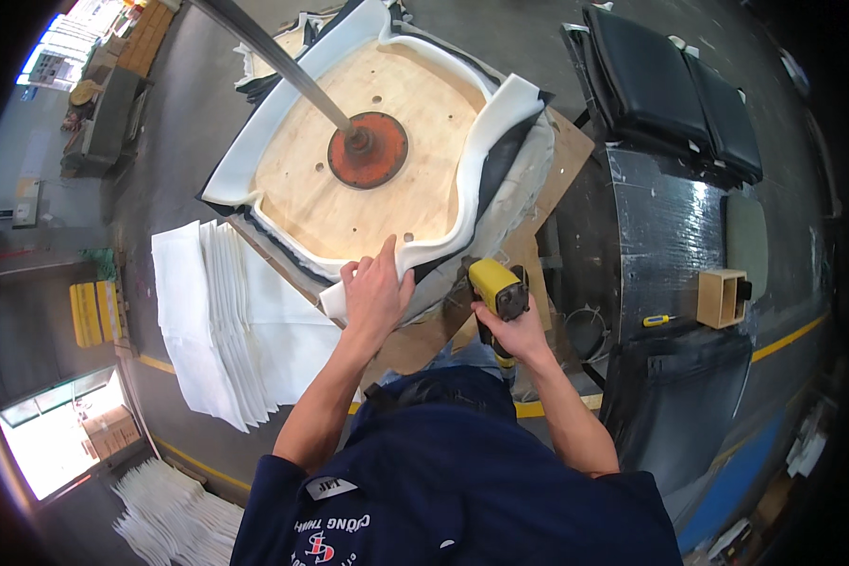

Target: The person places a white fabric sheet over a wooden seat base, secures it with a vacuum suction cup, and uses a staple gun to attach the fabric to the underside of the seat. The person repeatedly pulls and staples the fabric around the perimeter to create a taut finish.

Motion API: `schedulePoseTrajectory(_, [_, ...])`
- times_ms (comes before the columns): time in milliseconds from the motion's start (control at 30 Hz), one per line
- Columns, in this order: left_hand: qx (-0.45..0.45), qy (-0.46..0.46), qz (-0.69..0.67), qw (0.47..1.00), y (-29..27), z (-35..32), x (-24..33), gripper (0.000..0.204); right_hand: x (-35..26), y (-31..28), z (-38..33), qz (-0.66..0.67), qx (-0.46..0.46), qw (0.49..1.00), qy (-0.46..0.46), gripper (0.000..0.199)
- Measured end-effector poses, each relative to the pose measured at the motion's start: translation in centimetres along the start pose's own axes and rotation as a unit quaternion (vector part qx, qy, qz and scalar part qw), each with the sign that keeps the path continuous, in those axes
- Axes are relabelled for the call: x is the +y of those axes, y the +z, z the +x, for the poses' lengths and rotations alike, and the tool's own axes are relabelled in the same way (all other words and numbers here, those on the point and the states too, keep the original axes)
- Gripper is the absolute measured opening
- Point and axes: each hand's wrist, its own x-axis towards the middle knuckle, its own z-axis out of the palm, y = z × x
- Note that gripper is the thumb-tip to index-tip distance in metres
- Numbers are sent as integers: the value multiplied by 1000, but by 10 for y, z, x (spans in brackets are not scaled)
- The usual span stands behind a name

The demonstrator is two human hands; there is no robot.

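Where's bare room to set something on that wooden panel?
The panel lies bare between the red disc and white foam border. The near edge is crowded: left hand on the foam, right hand beside, holding a yellow tool.

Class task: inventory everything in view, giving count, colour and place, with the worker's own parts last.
Plywood panel: one, pale tan, upper centre
Foam edging: pieces uncertain, white, around the panel
Round plate: one, red, on the panel
Metal pole: one, grey, rising from the plate
Power tool: one, yellow and black, lower right of the panel
Sheet stacks: two, white, left and lower left
Padded panels: at least two, black, upper right
Screwdriver: one, yellow, right
Wooden box: one, brown, beside the screwdriver
Background clutter: uncountable, mixed, far left
Shirt: one, navy, bottom centre
Left hand: one, bare, on the foam edging
Right hand: one, bare, gripping the power tool
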Motion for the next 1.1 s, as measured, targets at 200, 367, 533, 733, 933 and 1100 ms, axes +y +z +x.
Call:
schedulePoseTrajectory(200, [-55,6,47,997,-10,5,9,53,-23,36,-11,67,78,995,-10,72])
schedulePoseTrajectory(367, [-124,44,58,990,-10,28,-8,47,-19,41,-4,35,100,994,-31,74])
schedulePoseTrajectory(533, [-60,348,-24,935,9,27,-27,29,4,37,-1,-107,128,981,-104,77])
schedulePoseTrajectory(733, [-134,145,-63,978,1,12,-11,30,-17,46,3,-255,128,941,-182,75])
schedulePoseTrajectory(933, [-183,75,-21,980,-13,28,-8,29,-13,38,0,-172,120,972,-106,74])
schedulePoseTrajectory(1100, [-126,48,18,991,5,25,-6,41,-13,32,3,-195,117,959,-167,73])
